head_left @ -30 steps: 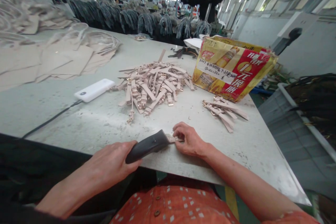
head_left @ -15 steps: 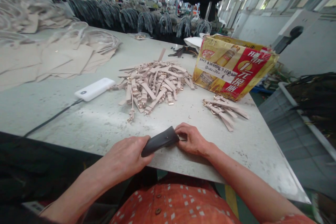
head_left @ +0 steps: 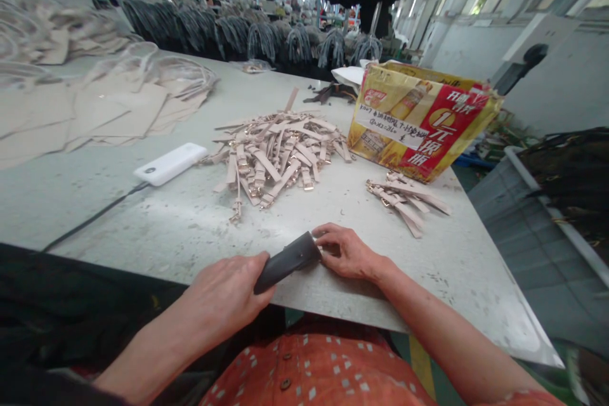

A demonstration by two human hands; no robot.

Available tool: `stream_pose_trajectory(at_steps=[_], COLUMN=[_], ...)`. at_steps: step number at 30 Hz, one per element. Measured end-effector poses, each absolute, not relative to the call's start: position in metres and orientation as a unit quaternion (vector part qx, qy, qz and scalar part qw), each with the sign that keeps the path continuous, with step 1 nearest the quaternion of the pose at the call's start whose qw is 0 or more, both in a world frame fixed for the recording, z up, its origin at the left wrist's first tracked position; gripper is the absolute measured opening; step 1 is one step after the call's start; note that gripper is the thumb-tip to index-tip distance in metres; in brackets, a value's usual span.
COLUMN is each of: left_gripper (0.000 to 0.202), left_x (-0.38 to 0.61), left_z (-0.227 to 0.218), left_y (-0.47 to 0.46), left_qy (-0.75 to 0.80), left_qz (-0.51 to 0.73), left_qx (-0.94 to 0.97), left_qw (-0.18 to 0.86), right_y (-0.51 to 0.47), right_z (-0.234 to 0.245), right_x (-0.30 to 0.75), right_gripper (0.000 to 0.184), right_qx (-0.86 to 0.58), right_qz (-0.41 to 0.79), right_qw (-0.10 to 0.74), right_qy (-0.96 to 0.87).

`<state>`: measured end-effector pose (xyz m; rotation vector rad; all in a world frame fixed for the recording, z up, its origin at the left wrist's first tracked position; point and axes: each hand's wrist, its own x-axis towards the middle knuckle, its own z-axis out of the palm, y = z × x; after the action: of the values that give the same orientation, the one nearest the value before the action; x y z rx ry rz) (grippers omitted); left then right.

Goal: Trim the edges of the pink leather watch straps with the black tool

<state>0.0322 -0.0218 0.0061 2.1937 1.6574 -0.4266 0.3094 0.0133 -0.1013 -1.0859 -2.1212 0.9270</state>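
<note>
My left hand (head_left: 233, 288) is wrapped round a dark grey, tube-like tool (head_left: 288, 261), which tilts up to the right above the table's front edge. At its far end are the curled fingertips of my right hand (head_left: 349, 252); whatever they pinch, if anything, is hidden behind the tool's end. Beyond the hands lies a heap of beige straps (head_left: 280, 155) with gold-coloured buckles. A smaller group of similar straps (head_left: 406, 200) rests to the right, past my right hand.
A yellow and red carton (head_left: 421, 124) stands at the back right of the pale table (head_left: 190, 228). A white power bank (head_left: 170, 163) with a dark cable lies left. Flat beige pieces (head_left: 118, 104) cover the far left. A grey bin (head_left: 542, 228) stands beyond the right edge.
The tool and my left hand have shifted slightly down and left, and the tool has rolled a little. My right hand stays at its end, fingers slightly moved.
</note>
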Motion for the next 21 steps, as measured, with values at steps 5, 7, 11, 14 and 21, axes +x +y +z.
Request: stream_pose_trajectory(at_steps=[5, 7, 11, 14, 21], left_gripper=[0.024, 0.023, 0.027, 0.026, 0.027], left_x=[0.043, 0.037, 0.013, 0.002, 0.031], left_z=[0.001, -0.002, -0.008, -0.011, -0.006], left_y=[-0.019, -0.017, -0.019, -0.025, -0.026], left_qy=[0.590, 0.596, 0.613, 0.610, 0.601], left_qz=[-0.106, -0.091, -0.067, -0.087, -0.112], left_qx=[0.777, 0.773, 0.765, 0.763, 0.769], left_qw=[0.194, 0.196, 0.187, 0.195, 0.188], right_y=[0.015, 0.015, 0.015, 0.014, 0.017], right_z=[-0.101, -0.100, -0.102, -0.104, -0.102], right_x=[0.310, 0.311, 0.310, 0.310, 0.312], right_gripper=[0.039, 0.041, 0.042, 0.041, 0.045], right_qx=[-0.394, -0.394, -0.413, -0.424, -0.388], right_qz=[0.344, 0.347, 0.349, 0.350, 0.359], right_qw=[0.288, 0.284, 0.271, 0.271, 0.287], right_qy=[-0.802, -0.802, -0.796, -0.790, -0.799])
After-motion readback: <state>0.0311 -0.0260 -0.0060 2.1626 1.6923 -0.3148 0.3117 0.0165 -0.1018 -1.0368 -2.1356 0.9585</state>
